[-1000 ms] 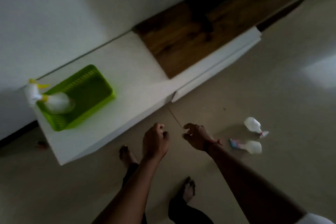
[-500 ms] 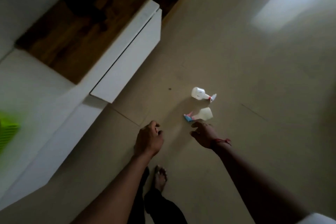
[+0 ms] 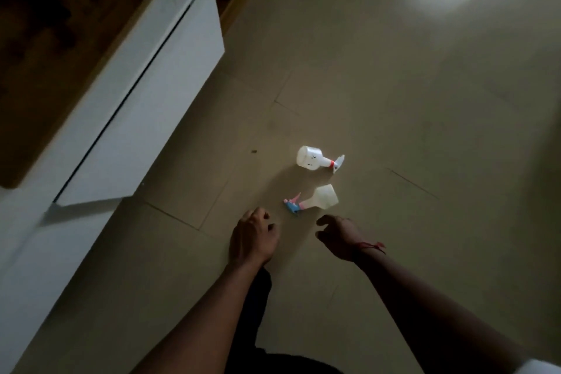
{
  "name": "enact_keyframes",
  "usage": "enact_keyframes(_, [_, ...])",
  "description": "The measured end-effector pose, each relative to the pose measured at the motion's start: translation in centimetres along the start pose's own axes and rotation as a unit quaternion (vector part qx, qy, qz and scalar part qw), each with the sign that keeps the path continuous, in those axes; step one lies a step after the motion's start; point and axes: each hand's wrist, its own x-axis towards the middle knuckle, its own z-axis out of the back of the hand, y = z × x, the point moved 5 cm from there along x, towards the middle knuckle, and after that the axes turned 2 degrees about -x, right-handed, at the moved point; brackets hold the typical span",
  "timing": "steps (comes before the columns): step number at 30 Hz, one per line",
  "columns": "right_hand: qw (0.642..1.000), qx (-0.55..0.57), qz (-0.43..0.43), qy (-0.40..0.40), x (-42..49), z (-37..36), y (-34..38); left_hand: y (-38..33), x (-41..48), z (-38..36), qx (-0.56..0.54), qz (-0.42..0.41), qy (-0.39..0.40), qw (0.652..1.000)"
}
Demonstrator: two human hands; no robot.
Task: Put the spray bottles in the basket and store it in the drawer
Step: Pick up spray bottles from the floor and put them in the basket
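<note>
Two spray bottles lie on their sides on the floor, well away from the white drawer point(image 3: 142, 118) at the left. The far bottle point(image 3: 312, 157) has a red ring at its neck. The near bottle point(image 3: 321, 198) has a blue and pink top, and that top points toward the hands.

The left hand point(image 3: 252, 240) hangs just beside the blue top, and its fingers are curled in but hold nothing. The right hand point(image 3: 340, 237) is just below the near bottle, with its fingers spread a little apart and empty. Neither hand touches a bottle yet.

No basket shows here, so I cannot tell what is in it. These two bottles are not put away. I think the job is still far from done: both bottles must be picked up and dropped in the basket, and then the basket must go in the drawer.
</note>
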Motion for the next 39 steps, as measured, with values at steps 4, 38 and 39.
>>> enact_keyframes(4, [0.999,-0.021,0.016,-0.022,6.8,-0.6,-0.5,-0.3,5.3,-2.9,-0.003,0.009,-0.003,1.000])
enact_keyframes(38, [0.986,0.070,0.133,-0.071,25.6,-6.6,-5.3,5.4,15.1,-14.3,-0.044,0.062,-0.108,0.991])
enact_keyframes(39, [0.982,0.124,0.123,-0.074,24.1,-5.2,-4.5,4.8,14.2,-12.8,-0.052,0.066,-0.109,0.990])
